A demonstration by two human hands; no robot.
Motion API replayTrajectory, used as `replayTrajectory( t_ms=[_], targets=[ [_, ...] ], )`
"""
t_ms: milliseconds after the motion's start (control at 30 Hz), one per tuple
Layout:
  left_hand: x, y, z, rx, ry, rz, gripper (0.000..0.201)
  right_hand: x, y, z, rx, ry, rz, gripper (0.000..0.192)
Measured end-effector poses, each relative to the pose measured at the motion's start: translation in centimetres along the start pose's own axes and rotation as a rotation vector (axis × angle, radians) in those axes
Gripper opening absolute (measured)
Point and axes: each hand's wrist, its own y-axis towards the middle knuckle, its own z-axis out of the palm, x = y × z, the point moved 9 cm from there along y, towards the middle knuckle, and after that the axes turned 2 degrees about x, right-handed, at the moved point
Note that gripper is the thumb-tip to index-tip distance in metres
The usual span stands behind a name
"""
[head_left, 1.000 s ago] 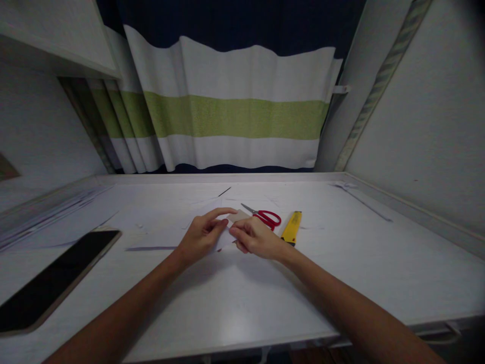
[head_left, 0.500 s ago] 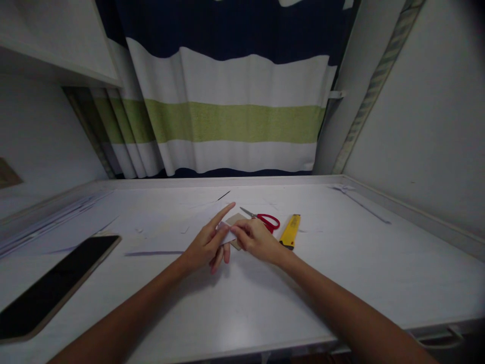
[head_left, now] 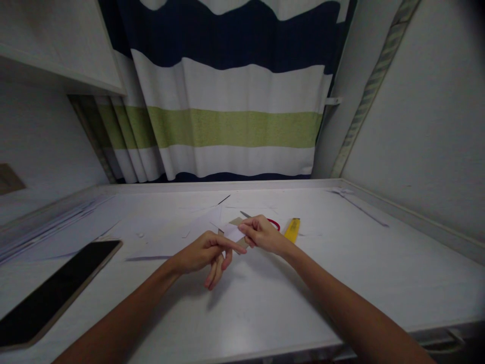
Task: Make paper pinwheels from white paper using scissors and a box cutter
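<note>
One scissors [head_left: 270, 223], one yellow cutter [head_left: 292, 229], one phone [head_left: 53, 292].

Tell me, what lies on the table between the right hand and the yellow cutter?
In the head view, red scissors lie between the right hand and the yellow cutter, partly hidden by the hand.

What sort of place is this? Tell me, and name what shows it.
Probably a home desk used for paper craft: a white desk against a striped curtain, with red-handled scissors and a yellow utility knife.
</note>
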Motion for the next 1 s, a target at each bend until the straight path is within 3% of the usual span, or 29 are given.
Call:
replayTrajectory(
  t_ms=[100,167,267,333,467,600,733,833,900,1000],
  targets=[
    [-0.4,-0.4,-1.2,-0.061,0.027,0.019,0.030,-0.9,-0.1,-3.5,-0.237,-0.085,0.073,0.031],
    [-0.9,-0.6,-3.2,-0.220,0.088,0.068,0.035,-1.1,-0.3,-5.0,-0.331,-0.173,0.087,0.031],
    [-2.0,-1.1,-6.7,-0.553,0.264,0.151,0.046,-0.3,0.0,-3.7,-0.256,-0.312,0.004,0.030],
    [-2.3,-1.1,-7.5,-0.668,0.365,0.170,0.044,0.6,0.1,-1.6,-0.172,-0.387,-0.074,0.029],
    [-1.6,0.3,-5.7,-0.564,0.581,0.101,0.034,1.6,-0.3,2.0,-0.107,-0.421,-0.157,0.026],
    [-0.8,0.5,-4.4,-0.504,0.656,0.033,0.035,1.4,-0.5,3.1,-0.077,-0.321,-0.147,0.023],
    [-1.0,-0.9,-6.2,-0.665,0.593,-0.019,0.034,0.2,-0.1,2.0,0.031,-0.148,-0.034,0.026],
    [-1.6,-2.4,-8.1,-0.842,0.491,-0.009,0.033,-0.2,0.0,-1.1,-0.093,-0.097,0.046,0.021],
    [-1.4,-2.2,-8.1,-0.816,0.452,-0.010,0.033,-0.4,0.0,-2.3,-0.177,-0.055,0.082,0.022],
    [-1.0,-0.8,-6.5,-0.656,0.414,0.015,0.034,-0.4,0.3,-1.0,-0.124,-0.005,0.053,0.025]
  ],
)
